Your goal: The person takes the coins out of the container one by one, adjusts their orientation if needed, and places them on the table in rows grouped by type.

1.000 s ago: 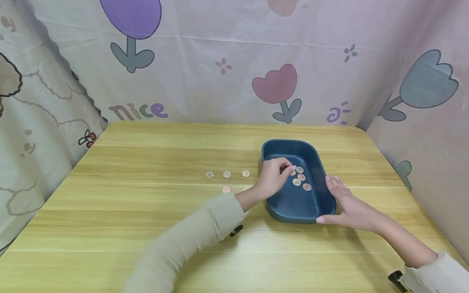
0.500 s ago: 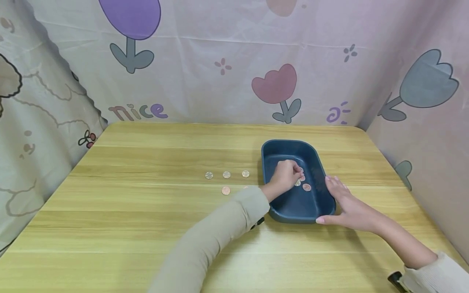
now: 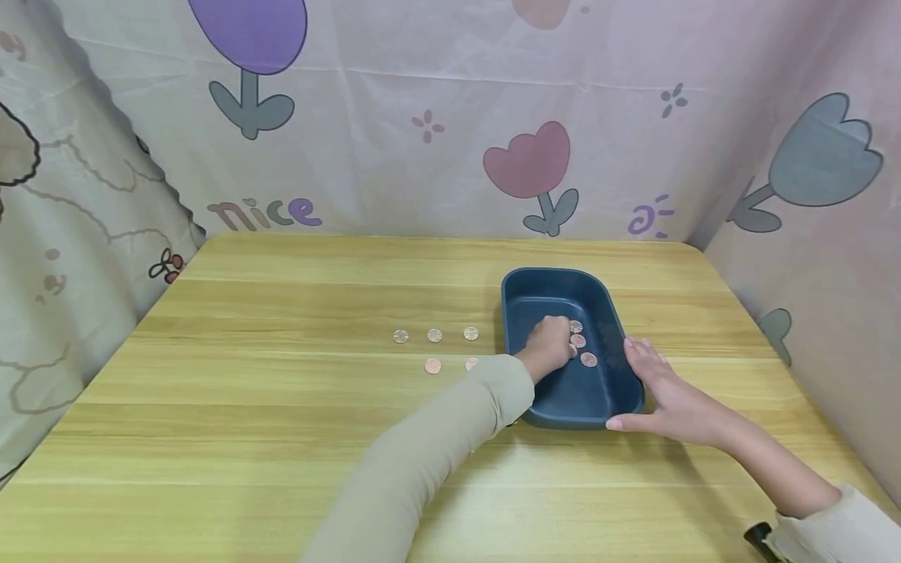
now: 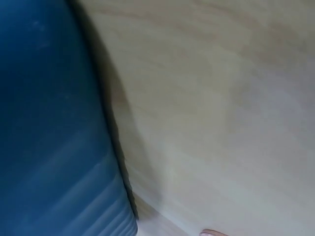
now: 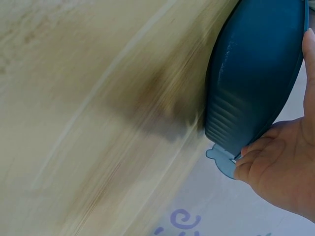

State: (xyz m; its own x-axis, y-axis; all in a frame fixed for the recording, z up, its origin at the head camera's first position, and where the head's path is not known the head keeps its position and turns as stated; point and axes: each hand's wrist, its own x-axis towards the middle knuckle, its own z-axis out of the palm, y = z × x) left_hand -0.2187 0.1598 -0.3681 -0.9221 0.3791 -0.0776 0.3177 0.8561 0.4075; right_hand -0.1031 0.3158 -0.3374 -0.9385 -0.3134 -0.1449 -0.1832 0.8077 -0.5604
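A dark blue tray [image 3: 573, 403] stands on the table with several small coins [image 3: 588, 360] in it, some copper-coloured. My left hand [image 3: 551, 346] reaches down over the tray's left side, beside the coins. Its knuckles face up and its fingertips are hidden, so whether it pinches a coin cannot be seen. With straight fingers and thumb spread, my right hand [image 3: 679, 399] rests against the tray's right side and near corner. In the right wrist view those fingers [image 5: 258, 150] touch the tray's outer wall [image 5: 251, 78].
Left of the tray, three coins [image 3: 434, 335] lie in a row on the wooden table [image 3: 232, 375]. Nearer me are two copper-coloured coins [image 3: 432, 366], one partly covered by the left sleeve [image 3: 450, 438]. A patterned curtain [image 3: 394, 156] hangs behind the table.
My left hand has moved right and lower into the tray, from a raised pinch to fingertips hidden beneath the hand. The right hand and the tray have stayed in place.
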